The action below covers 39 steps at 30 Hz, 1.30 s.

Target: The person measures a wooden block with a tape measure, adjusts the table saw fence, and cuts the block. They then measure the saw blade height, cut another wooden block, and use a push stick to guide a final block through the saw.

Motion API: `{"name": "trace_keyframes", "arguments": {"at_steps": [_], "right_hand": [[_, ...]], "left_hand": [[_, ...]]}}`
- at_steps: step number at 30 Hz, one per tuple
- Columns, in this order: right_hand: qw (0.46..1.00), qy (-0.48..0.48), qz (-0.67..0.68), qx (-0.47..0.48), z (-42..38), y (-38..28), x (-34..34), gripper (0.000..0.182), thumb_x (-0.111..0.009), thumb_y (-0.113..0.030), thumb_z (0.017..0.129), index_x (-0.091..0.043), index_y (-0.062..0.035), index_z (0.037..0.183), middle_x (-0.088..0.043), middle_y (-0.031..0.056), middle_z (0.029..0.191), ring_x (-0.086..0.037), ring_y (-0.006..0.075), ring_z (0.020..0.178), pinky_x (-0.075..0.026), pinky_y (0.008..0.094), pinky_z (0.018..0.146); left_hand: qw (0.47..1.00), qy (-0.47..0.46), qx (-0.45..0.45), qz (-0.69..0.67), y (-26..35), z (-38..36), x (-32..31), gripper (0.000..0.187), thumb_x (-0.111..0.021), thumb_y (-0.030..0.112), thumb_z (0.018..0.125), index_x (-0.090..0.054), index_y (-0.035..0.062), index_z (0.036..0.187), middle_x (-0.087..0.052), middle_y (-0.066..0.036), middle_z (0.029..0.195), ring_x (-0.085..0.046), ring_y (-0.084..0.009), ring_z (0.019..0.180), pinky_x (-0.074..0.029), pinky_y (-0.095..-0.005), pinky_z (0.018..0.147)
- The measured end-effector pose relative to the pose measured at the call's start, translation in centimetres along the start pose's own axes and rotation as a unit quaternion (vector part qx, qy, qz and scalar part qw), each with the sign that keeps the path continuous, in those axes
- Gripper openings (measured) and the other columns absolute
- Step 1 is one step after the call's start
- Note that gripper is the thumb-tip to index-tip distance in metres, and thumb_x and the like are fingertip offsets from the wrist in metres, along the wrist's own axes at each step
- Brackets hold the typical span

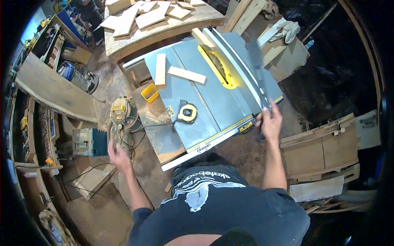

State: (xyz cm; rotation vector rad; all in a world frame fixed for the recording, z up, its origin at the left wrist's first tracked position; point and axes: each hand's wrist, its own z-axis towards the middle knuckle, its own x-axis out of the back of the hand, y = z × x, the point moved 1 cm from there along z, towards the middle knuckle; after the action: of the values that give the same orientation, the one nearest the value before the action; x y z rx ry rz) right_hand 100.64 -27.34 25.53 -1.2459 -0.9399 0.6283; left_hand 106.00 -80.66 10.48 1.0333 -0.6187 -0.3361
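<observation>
A grey table saw (pixel 205 98) stands in front of me, with a yellow insert around its blade (pixel 217 65). My right hand (pixel 271 123) grips the near end of the long rip fence (pixel 246 69) at the saw's right front corner. My left hand (pixel 119 156) hangs in the air to the left of the saw, fingers apart, holding nothing. Two short wood strips (pixel 186 74) lie on the saw top, one upright (pixel 160 69) and one slanted. A yellow and black tape measure (pixel 187 112) sits near the front rail.
A workbench (pixel 164 30) behind the saw carries several cut boards. A yellow shop vacuum (pixel 123 112) with cables and a teal tool case (pixel 89 142) sit on the floor at left. Wooden panels (pixel 324 147) lean at right. A small yellow bin (pixel 150 93) hangs by the saw.
</observation>
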Motion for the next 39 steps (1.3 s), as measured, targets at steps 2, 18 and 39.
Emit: {"name": "trace_keyframes", "arguments": {"at_steps": [2,18,39], "right_hand": [[0.979,0.042,-0.183,0.084,4.2,0.2,3.4,0.053,-0.062,-0.008,0.093,-0.051,-0.0015,0.144,-0.068,0.0095,0.078,-0.063,0.0150,0.060,-0.054,0.0329,0.057],[0.826,-0.178,-0.475,0.248,28.4,16.9,9.1,0.049,-0.072,-0.030,0.087,-0.065,-0.0176,0.134,-0.057,0.0148,0.104,-0.054,0.0339,0.100,-0.044,0.0449,0.091],[0.909,-0.109,-0.328,0.232,18.3,16.7,12.7,0.029,-0.067,-0.011,0.089,-0.066,0.0033,0.115,-0.053,0.0175,0.104,-0.053,0.0296,0.095,-0.046,0.0418,0.078]], "left_hand": [[0.987,-0.118,-0.101,0.041,8.2,2.7,-4.5,0.034,-0.062,-0.001,0.090,-0.065,-0.0024,0.125,-0.065,-0.017,0.127,-0.060,-0.0285,0.120,-0.044,-0.0385,0.105],[0.573,-0.604,-0.419,0.363,19.4,5.7,-40.4,0.054,-0.070,0.022,0.078,-0.061,0.0038,0.129,-0.063,-0.015,0.125,-0.058,-0.0341,0.120,-0.046,-0.0427,0.102],[0.891,-0.367,0.061,0.261,19.7,14.5,-67.8,0.069,-0.056,0.056,0.089,-0.069,-0.0089,0.110,-0.067,-0.030,0.117,-0.065,-0.0413,0.113,-0.051,-0.0441,0.097]]}}
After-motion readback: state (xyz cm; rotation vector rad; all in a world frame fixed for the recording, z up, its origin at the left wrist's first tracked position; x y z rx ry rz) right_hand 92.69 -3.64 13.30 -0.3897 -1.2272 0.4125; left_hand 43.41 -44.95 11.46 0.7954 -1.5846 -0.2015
